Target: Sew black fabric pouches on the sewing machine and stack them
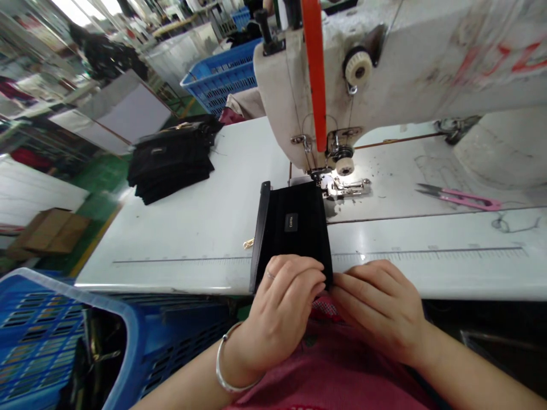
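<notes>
A black fabric pouch (294, 228) with a small label and a zipper along its left side lies on the white sewing table (192, 228). Its far edge sits under the presser foot (337, 185) of the white sewing machine (384, 74). My left hand (282, 307) presses on the pouch's near edge with bent fingers. My right hand (376, 304) pinches the pouch's near right corner at the table's front edge. A gold zipper pull (248, 244) sticks out to the pouch's left.
A stack of black fabric pieces (171, 159) lies at the table's far left. Pink thread snips (461, 197) rest to the right of the needle. A blue plastic crate (64, 341) stands at my lower left, another blue basket (222, 77) behind the table.
</notes>
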Demonstrator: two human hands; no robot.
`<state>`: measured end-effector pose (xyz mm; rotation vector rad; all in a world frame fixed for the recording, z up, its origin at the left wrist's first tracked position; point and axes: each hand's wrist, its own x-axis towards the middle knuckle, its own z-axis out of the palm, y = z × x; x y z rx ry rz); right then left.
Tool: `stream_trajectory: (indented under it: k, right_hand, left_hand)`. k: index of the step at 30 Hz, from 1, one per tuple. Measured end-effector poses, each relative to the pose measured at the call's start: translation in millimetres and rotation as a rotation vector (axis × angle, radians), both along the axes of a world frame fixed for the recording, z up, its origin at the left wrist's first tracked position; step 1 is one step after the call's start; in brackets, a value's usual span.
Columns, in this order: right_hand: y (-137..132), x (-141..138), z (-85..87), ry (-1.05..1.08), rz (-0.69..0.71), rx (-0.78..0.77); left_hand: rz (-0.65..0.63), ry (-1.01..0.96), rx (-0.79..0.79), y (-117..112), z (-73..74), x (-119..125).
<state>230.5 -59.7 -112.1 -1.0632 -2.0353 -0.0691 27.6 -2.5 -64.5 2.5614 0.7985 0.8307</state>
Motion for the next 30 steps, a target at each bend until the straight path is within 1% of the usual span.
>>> stream_trajectory:
  k: [3, 10, 16, 22, 26, 30]
  right_hand:
    - [-0.3, 1.2, -0.9, 0.011, 0.0, -0.007]
    - [-0.9, 1.9, -4.7, -0.008, 0.003, -0.001]
    - [-2.2, 1.0, -4.0, -0.014, -0.007, 0.009]
    - [-1.9, 0.3, -0.7, -0.047, -0.025, 0.009]
    - [-2.2, 3.8, -0.1, -0.011, -0.033, 0.004]
    - [-5.2, 6.6, -1.0, 0.051, -0.039, -0.03]
  left_hand:
    - [-0.07, 0.108, -0.024, -2.4, -6.9, -2.2]
    - [-0.062, 0.133, -0.004, -3.0, -11.9, -7.3]
    - [-0.085, 0.138, -0.011, -1.4, -20.5, -10.8]
    - [-0.096, 0.113, 0.027, 0.9, -17.3, -7.6]
    - [-0.114, 0.112, -0.002, 1.9, -20.2, -10.2]
    - [-0.118, 0.071, -0.035, 2.2, -24.6, -13.6]
